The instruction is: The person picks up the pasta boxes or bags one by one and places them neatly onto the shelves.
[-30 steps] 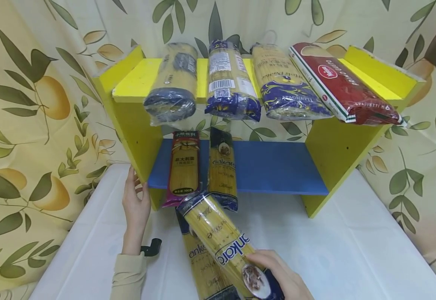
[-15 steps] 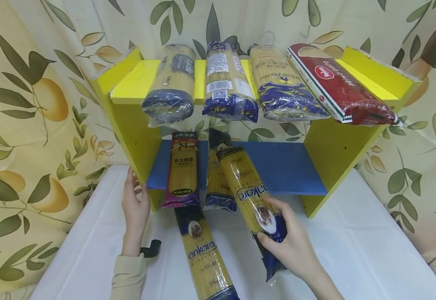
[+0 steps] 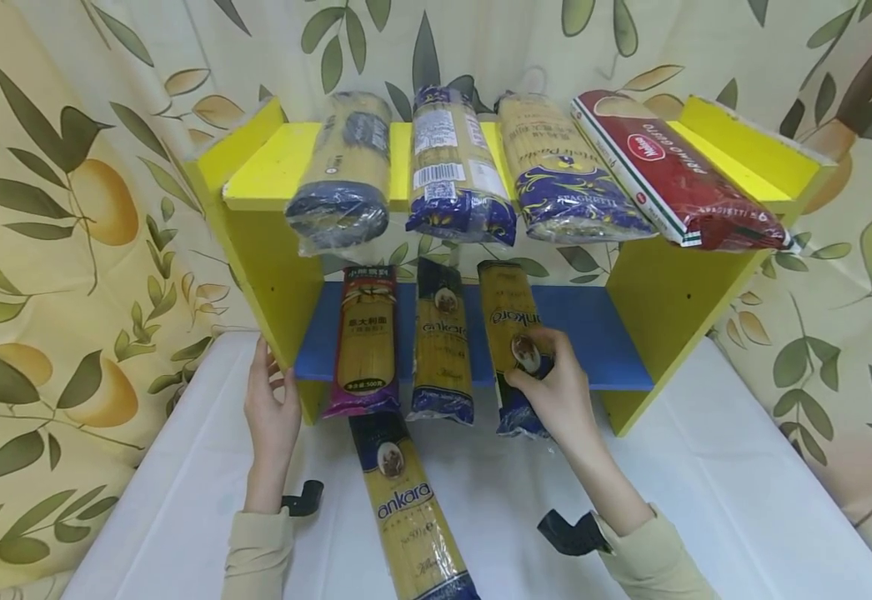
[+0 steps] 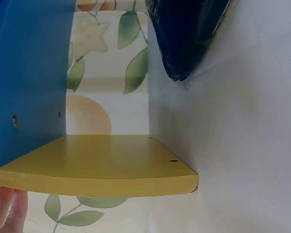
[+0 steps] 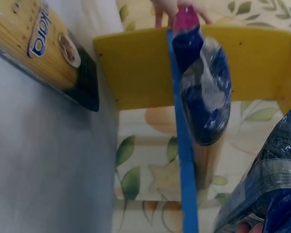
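Observation:
My right hand [image 3: 539, 371] grips the near end of a yellow ankara spaghetti pack [image 3: 507, 312] that lies on the blue lower shelf [image 3: 593, 333]; the same pack's dark blue end [image 5: 269, 189] fills the right wrist view's lower right. To its left on the shelf lie a second ankara pack [image 3: 442, 342] and a magenta pack [image 3: 364, 342]. A third ankara pack [image 3: 406, 508] lies on the white table. My left hand [image 3: 271, 379] rests with straight fingers against the yellow left side panel [image 3: 256, 250]; its fingertips [image 4: 7, 213] show under that panel [image 4: 102, 167].
The yellow top shelf [image 3: 271, 167] carries several pasta packs, among them a red one [image 3: 676, 175] at the right overhanging the edge. The white table [image 3: 744, 500] spreads in front of the rack. Leaf-print cloth [image 3: 53, 250] hangs behind and at both sides.
My right hand lifted the ankara pack off the table, carried it forward and laid it on the blue shelf beside the other ankara pack. My left hand stayed on the side panel.

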The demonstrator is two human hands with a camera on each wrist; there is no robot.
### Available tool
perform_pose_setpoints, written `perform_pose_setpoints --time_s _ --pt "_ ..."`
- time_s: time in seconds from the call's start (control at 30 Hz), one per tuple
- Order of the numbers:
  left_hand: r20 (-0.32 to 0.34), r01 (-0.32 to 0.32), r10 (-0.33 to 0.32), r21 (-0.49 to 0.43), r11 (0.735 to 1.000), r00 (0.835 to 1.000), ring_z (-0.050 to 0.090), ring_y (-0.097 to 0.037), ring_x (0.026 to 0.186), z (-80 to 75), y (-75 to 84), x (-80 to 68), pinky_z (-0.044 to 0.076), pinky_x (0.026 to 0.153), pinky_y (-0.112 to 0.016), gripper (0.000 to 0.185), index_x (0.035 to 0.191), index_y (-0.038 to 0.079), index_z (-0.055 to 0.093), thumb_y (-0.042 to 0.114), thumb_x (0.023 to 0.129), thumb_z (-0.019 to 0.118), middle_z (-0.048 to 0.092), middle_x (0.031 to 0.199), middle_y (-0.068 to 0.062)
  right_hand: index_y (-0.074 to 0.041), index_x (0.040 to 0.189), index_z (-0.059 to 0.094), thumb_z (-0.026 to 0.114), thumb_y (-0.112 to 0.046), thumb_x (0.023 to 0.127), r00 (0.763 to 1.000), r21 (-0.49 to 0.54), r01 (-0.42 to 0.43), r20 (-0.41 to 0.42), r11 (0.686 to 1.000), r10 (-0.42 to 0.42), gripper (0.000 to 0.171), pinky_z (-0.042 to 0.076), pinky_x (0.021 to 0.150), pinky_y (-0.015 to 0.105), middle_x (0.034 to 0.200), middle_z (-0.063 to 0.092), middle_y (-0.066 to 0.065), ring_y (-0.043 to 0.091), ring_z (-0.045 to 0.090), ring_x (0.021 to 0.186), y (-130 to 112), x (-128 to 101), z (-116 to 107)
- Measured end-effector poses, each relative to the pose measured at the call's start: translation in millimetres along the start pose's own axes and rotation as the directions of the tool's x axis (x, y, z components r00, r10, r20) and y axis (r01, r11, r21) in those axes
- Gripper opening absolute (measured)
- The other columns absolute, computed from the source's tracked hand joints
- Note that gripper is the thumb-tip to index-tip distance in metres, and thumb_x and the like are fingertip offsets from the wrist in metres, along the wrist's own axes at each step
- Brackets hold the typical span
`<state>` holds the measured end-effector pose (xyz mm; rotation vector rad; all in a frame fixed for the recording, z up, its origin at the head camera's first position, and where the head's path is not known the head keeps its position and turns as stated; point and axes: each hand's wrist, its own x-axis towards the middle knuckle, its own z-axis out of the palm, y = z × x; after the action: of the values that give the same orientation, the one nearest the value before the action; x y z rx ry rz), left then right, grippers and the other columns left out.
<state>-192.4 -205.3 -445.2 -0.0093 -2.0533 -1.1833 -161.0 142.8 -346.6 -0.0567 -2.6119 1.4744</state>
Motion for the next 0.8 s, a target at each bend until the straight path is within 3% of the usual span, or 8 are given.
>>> perform_pose_setpoints --time_s 0.1,0.2,0.27,0.43,0.57,0.67,0.77,0.8 --pt "0.0 0.004 -0.004 0.006 1.0 1.0 0.058 -0.033 0.108 -0.2 -1.3 0.2 0.045 0.079 -0.012 0.068 0.152 0.019 0.029 -0.001 0.093 0.055 0.055 0.13 -0.021 -0.012 0.138 0.039 0.065 -0.016 0.085 1.0 0.003 0.004 -0.022 1.0 -0.004 0.059 0.043 0.057 0.03 0.145 0.044 0.015 0.023 0.053 0.078 2.7 13.7 5.7" --pt "0.004 0.012 -0.012 0.005 1.0 1.0 0.058 -0.033 0.108 -0.3 -1.5 0.5 0.045 0.08 -0.012 0.068 0.152 0.02 0.029 -0.001 0.093 0.055 0.055 0.13 -0.021 -0.01 0.136 0.04 0.066 -0.014 0.084 0.999 0.003 0.01 -0.03 1.0 -0.01 0.059 0.032 0.044 0.024 0.137 0.049 0.019 0.013 0.037 0.05 6.0 23.3 10.5" --pt "0.009 0.022 -0.022 0.005 1.0 1.0 0.058 -0.032 0.108 -0.3 -0.8 0.7 0.047 0.081 -0.017 0.068 0.152 0.021 0.028 0.0 0.094 0.055 0.055 0.131 -0.019 -0.009 0.137 0.039 0.066 -0.014 0.084 1.0 -0.004 0.011 -0.026 1.0 -0.011 0.059 0.03 0.042 0.023 0.132 0.052 0.021 0.009 0.03 0.043 7.2 27.2 12.1" --pt "0.02 0.032 -0.032 0.008 0.999 0.999 0.057 -0.032 0.109 -1.3 -0.7 1.1 0.051 0.083 -0.038 0.068 0.153 0.022 0.027 0.001 0.094 0.054 0.054 0.133 -0.018 -0.009 0.14 0.037 0.065 -0.016 0.084 1.0 -0.028 -0.002 -0.015 1.0 0.001 0.063 0.029 0.041 0.023 0.125 0.054 0.023 0.007 0.029 0.041 8.8 31.3 14.5" --pt "0.016 0.022 -0.023 0.01 1.0 1.0 0.057 -0.032 0.109 -0.9 -0.6 1.2 0.051 0.082 -0.033 0.068 0.152 0.022 0.027 0.0 0.094 0.055 0.054 0.132 -0.018 -0.008 0.139 0.036 0.065 -0.02 0.086 1.0 -0.059 0.002 -0.013 0.998 -0.003 0.062 0.037 0.047 0.029 0.132 0.051 0.023 0.016 0.043 0.053 10.1 30.6 14.8" --pt "0.013 0.014 -0.014 0.013 1.0 1.0 0.058 -0.032 0.109 -0.6 -1.0 1.2 0.048 0.081 -0.018 0.069 0.152 0.022 0.028 0.0 0.093 0.055 0.054 0.132 -0.018 -0.007 0.139 0.037 0.065 -0.025 0.088 1.0 -0.093 0.012 -0.003 0.996 -0.012 0.061 0.051 0.072 0.046 0.138 0.046 0.022 0.032 0.058 0.09 11.8 28.8 15.1" --pt "0.014 0.012 -0.013 0.018 1.0 1.0 0.058 -0.031 0.108 -0.9 -0.8 0.9 0.044 0.081 -0.009 0.069 0.152 0.023 0.027 0.0 0.093 0.055 0.055 0.131 -0.019 -0.007 0.141 0.036 0.063 -0.03 0.09 1.0 -0.122 0.018 0.025 0.992 -0.015 0.061 0.041 0.098 0.062 0.143 0.042 0.021 0.04 0.043 0.129 13.3 27.1 14.9" --pt "0.015 0.014 -0.014 0.02 1.0 1.0 0.058 -0.031 0.109 -1.0 -0.7 0.8 0.044 0.081 -0.009 0.069 0.153 0.023 0.027 0.0 0.093 0.055 0.055 0.131 -0.018 -0.008 0.141 0.036 0.062 -0.032 0.091 0.999 -0.128 0.016 0.036 0.992 -0.011 0.062 0.04 0.099 0.064 0.144 0.04 0.021 0.042 0.04 0.131 13.4 26.4 14.7"
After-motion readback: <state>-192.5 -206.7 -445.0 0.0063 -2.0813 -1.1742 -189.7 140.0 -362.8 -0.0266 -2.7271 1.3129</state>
